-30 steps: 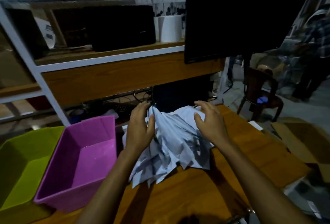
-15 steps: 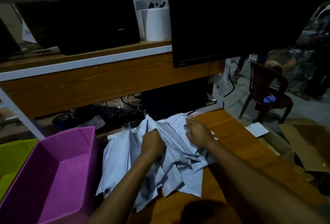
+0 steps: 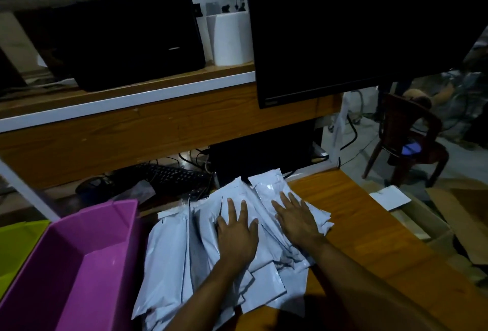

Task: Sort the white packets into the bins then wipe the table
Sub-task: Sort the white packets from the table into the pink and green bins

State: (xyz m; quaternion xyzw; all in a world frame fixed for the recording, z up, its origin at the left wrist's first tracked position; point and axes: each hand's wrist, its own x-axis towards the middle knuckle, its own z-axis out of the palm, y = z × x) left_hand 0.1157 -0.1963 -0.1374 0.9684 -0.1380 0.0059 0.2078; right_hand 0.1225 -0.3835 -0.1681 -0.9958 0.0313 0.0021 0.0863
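Observation:
A loose heap of several white packets point(image 3: 169, 256) lies spread on the wooden table point(image 3: 369, 238), just right of the bins. My left hand point(image 3: 237, 230) lies flat on the middle of the heap with straight fingers. My right hand point(image 3: 295, 217) presses flat on the heap's right side, fingers spread. Neither hand holds a packet. A purple bin point(image 3: 79, 272) stands left of the heap and holds nothing I can see. A green bin point(image 3: 15, 246) shows at the far left edge, mostly out of frame.
A dark monitor point(image 3: 356, 27) hangs over the table's back. A keyboard point(image 3: 169, 177) and cables lie under the wooden shelf point(image 3: 132, 130). A black device point(image 3: 118, 40) and a white roll point(image 3: 232, 37) sit on the shelf. A brown chair point(image 3: 406, 135) and cardboard point(image 3: 454, 214) stand at right.
The heap was bunched up between my hands; now it lies flattened and spread. My left hand has uncurled, and both hands rest flat on the packets. The view has tilted lower.

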